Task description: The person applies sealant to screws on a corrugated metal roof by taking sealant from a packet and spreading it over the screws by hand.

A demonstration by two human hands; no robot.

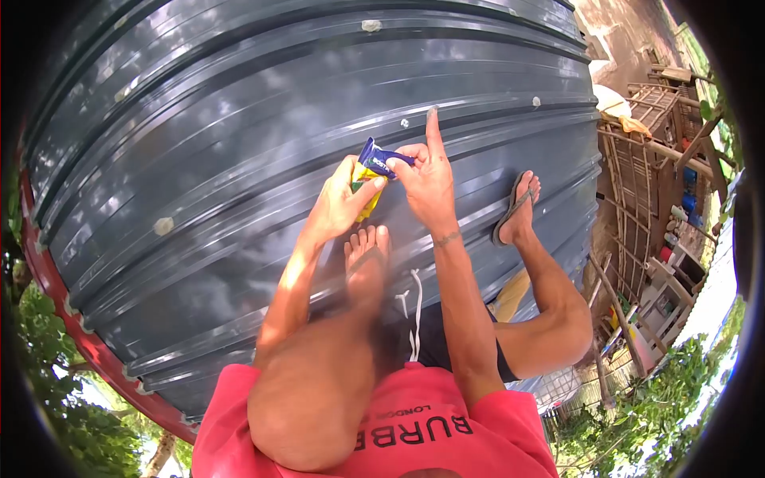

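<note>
A small blue and yellow packet (370, 164) is held between my two hands, above the dark ribbed metal roof (263, 167). My left hand (341, 201) grips its yellow lower part between thumb and fingers. With thumb and curled fingers my right hand (426, 177) pinches the blue part, while its index finger points up, away from the packet. A whitish smear shows on that fingertip. Several pale patches of sealant (371, 25) dot the roof around the ribs.
One bare foot (366, 255) is just below my hands; a sandalled foot (518, 209) rests to the right. A red edge trim (103, 350) borders the roof at the lower left. Beyond the right edge, far below, lie bamboo structures (637, 199) and leafy plants (653, 398).
</note>
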